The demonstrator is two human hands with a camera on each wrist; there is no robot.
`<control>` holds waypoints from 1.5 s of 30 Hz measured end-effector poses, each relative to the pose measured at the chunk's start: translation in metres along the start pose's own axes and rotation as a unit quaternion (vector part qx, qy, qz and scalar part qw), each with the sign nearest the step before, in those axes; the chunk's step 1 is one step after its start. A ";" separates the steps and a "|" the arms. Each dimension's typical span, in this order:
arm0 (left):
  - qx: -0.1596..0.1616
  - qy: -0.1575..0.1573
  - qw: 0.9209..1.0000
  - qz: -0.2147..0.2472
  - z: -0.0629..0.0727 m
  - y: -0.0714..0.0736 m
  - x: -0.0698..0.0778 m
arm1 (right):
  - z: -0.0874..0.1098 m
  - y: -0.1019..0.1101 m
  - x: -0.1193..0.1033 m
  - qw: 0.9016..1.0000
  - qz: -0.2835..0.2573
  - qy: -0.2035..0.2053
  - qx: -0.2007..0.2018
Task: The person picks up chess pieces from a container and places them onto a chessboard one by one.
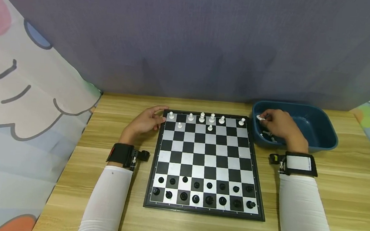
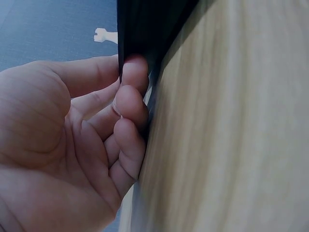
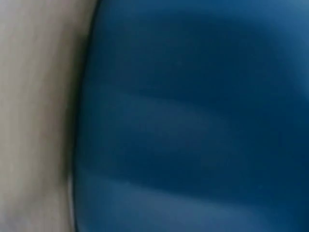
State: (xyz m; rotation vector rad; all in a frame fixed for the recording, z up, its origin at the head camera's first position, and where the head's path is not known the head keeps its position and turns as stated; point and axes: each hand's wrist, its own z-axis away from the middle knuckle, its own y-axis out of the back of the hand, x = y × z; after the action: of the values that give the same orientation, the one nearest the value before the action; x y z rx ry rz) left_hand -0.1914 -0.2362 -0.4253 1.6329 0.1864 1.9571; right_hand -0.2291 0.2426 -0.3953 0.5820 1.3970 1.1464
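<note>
A black-and-white chessboard [image 1: 182, 146] lies on the wooden table. My left hand [image 1: 145, 121] is at its far left corner; in the left wrist view, its thumb and curled fingers [image 2: 131, 106] hold the board's dark edge. A white rook [image 2: 105, 35] shows beyond that edge. My right hand [image 1: 279, 122] reaches into a blue plastic basin [image 1: 328, 135] and pinches a white chess piece [image 1: 260, 118], its kind hard to tell. Several more white pieces [image 1: 267, 133] lie below that hand, partly hidden. The right wrist view holds only the basin's blurred outer wall [image 3: 183, 121].
Along the board's far side stand several white pieces, with two white pawns [image 1: 179, 125] one row nearer. Two rows of black pieces [image 1: 195, 198] fill the near side. A grey partition [image 1: 192, 42] rises behind the table [image 1: 347, 205].
</note>
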 end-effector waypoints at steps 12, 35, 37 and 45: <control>-0.001 0.006 1.000 0.000 -0.001 0.000 -0.001 | -0.001 0.002 0.001 1.000 -0.016 -0.011 0.020; 0.000 0.002 1.000 -0.006 -0.001 -0.001 -0.001 | 0.005 0.010 -0.022 0.993 -0.049 0.005 0.110; 0.000 0.003 1.000 -0.005 -0.001 0.000 -0.001 | 0.006 0.010 -0.027 0.992 -0.055 0.008 0.112; 0.001 0.010 1.000 -0.001 -0.001 0.000 0.000 | 0.003 0.001 -0.050 0.991 -0.052 0.055 0.112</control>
State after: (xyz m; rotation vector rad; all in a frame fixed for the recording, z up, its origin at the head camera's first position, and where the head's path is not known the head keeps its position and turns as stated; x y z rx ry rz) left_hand -0.1923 -0.2357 -0.4256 1.6148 0.1973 1.9719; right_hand -0.2164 0.2000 -0.3716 0.6021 1.6452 0.9571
